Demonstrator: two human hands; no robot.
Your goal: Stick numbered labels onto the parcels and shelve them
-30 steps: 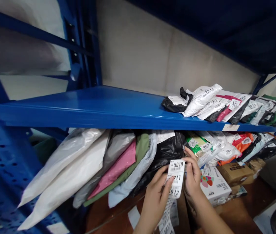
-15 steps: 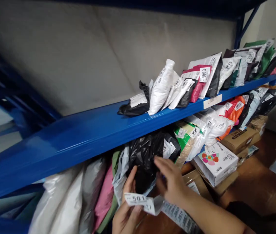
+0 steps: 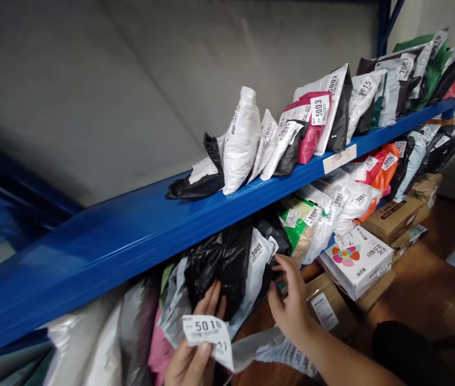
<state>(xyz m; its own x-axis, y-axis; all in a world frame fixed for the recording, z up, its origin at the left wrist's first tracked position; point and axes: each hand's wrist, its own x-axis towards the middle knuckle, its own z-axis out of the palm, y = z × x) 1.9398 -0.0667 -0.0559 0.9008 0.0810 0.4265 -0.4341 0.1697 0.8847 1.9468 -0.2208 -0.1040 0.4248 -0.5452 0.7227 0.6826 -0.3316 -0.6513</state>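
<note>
My left hand (image 3: 193, 351) pinches a white strip of number labels (image 3: 207, 331); the top label reads 5010, and the strip trails right under my right forearm. My right hand (image 3: 290, 303) reaches into the lower shelf row, its fingers spread and touching a black parcel (image 3: 272, 241) beside a white parcel labelled 5009 (image 3: 256, 252). A larger black bag (image 3: 219, 265) sits just above my left fingers. A green parcel labelled 5006 (image 3: 303, 222) lies to the right of my right hand.
A blue metal shelf (image 3: 131, 230) crosses the view, carrying a row of leaning mailer bags, among them one labelled 5003 (image 3: 318, 115). Below, white and pink bags (image 3: 102, 343) lean at left. Cardboard boxes (image 3: 358, 260) rest on the brown floor at right.
The view swung right and tilted. My right hand left the label strip and reached up to the parcels under the shelf. My left hand lifted the strip, its 5010 label now facing me.
</note>
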